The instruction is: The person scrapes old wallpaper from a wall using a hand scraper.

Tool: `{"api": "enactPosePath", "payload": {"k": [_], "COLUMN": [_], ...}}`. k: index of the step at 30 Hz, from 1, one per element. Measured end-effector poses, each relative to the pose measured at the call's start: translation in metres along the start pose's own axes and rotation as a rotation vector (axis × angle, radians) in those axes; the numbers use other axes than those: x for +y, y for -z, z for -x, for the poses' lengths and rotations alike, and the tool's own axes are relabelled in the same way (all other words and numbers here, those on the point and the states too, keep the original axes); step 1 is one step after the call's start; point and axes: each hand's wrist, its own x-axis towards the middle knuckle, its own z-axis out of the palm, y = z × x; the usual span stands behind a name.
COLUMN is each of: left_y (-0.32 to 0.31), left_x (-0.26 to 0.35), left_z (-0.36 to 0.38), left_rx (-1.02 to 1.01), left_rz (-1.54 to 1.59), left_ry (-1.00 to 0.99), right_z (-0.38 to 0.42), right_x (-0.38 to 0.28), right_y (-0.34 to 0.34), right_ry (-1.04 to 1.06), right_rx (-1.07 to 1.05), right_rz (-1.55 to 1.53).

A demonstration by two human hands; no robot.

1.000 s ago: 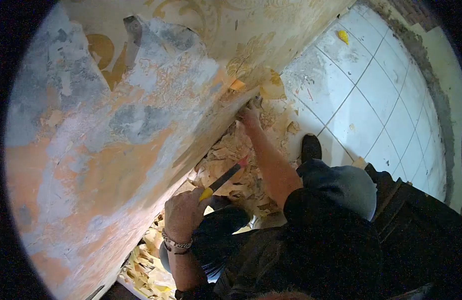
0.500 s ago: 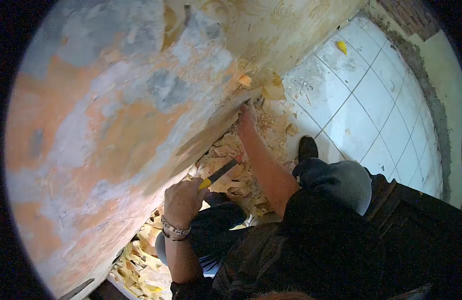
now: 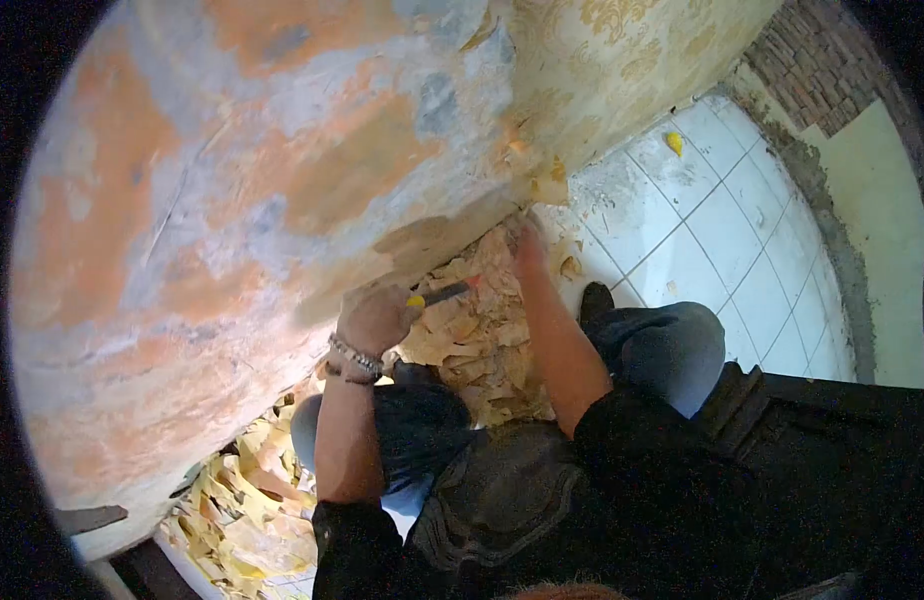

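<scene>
My left hand [image 3: 376,320], with a bead-like bracelet at the wrist, is closed round a hand tool [image 3: 444,294] with a yellow and black handle and a red end. The red end points right, over a heap of wallpaper scraps [image 3: 467,350]. My right hand [image 3: 525,245] reaches down to the foot of the wall [image 3: 362,170], at the far edge of the scraps. Its fingers are blurred and partly hidden. Just beyond it a loose flap of wallpaper [image 3: 550,185] hangs at the wall's base.
Patterned wallpaper [image 3: 632,60] covers the far part of the wall. White floor tiles [image 3: 722,235] lie to the right, with a yellow scrap [image 3: 674,143] on them. More peeled strips [image 3: 247,500] are piled at lower left. A dark wooden piece of furniture [image 3: 822,420] stands close on my right.
The view has shifted. My right hand has drawn back a little from the hanging flap. The tool in my left hand has turned flatter, and that hand has risen in view.
</scene>
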Motion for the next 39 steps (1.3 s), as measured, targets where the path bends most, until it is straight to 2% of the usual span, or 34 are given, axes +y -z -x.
{"api": "enactPosePath", "payload": {"k": [1, 3, 7, 9, 10, 12, 15, 18, 19, 21, 22, 24, 25, 27, 28, 30, 31, 34, 39], "left_y": [0.005, 0.014, 0.014, 0.011, 0.014, 0.020, 0.017, 0.007, 0.007, 0.013, 0.015, 0.005, 0.002, 0.005, 0.005, 0.008, 0.010, 0.012, 0.007], "left_x": [0.002, 0.006, 0.000, -0.006, -0.005, -0.002, -0.006, -0.012, -0.012, -0.008, -0.006, -0.011, -0.013, -0.011, -0.010, -0.007, -0.006, -0.004, -0.014], "left_z": [-0.002, -0.003, -0.004, -0.002, -0.002, 0.001, 0.002, 0.011, 0.008, 0.011, 0.014, 0.013, 0.012, 0.008, 0.007, 0.005, 0.003, -0.002, -0.003], "left_rx": [-0.056, -0.112, -0.074, -0.038, -0.024, 0.004, -0.041, 0.056, -0.075, -0.053, -0.037, -0.055, -0.060, -0.071, -0.084, -0.061, -0.036, -0.043, 0.005], "left_rz": [-0.035, -0.108, -0.140, -0.179, -0.176, -0.138, -0.142, -0.097, -0.113, -0.108, -0.093, -0.117, -0.140, -0.154, -0.173, -0.168, -0.172, -0.209, -0.156], "left_ry": [0.012, 0.008, 0.016, -0.026, -0.030, -0.037, 0.002, -0.009, 0.061, 0.050, 0.031, 0.049, 0.069, 0.078, 0.091, 0.075, 0.061, 0.098, 0.070], "right_z": [0.021, 0.080, 0.073, 0.059, 0.044, 0.008, 0.007, -0.056, -0.054, -0.038, -0.039, -0.036, -0.029, -0.007, 0.005, 0.034, 0.077, 0.098, 0.133], "right_x": [-0.017, -0.064, -0.093, -0.112, -0.119, -0.128, -0.158, -0.140, -0.142, -0.146, -0.145, -0.143, -0.139, -0.120, -0.114, -0.111, -0.130, -0.124, -0.120], "right_y": [-0.006, -0.030, -0.021, -0.032, -0.034, -0.036, -0.068, -0.050, -0.055, -0.060, -0.060, -0.055, -0.057, -0.071, -0.076, -0.094, -0.114, -0.105, -0.103], "right_ry": [0.003, -0.111, -0.037, 0.124, 0.138, 0.434, 0.416, 0.403, 0.407, 0.233, 0.229, 0.281, 0.280, 0.626, 0.624, 0.907, 0.737, 0.705, 0.822], "right_rx": [-0.005, 0.156, 0.193, 0.172, 0.167, 0.232, 0.086, 0.043, 0.031, -0.128, -0.126, -0.149, -0.144, -0.111, -0.108, 0.071, 0.007, -0.053, -0.098], "right_rz": [0.007, 0.264, 0.322, 0.507, 0.509, 1.080, 1.044, 1.102, 1.098, 0.988, 0.986, 1.206, 1.210, 1.188, 1.198, 1.309, 1.260, 1.219, 1.239]}}
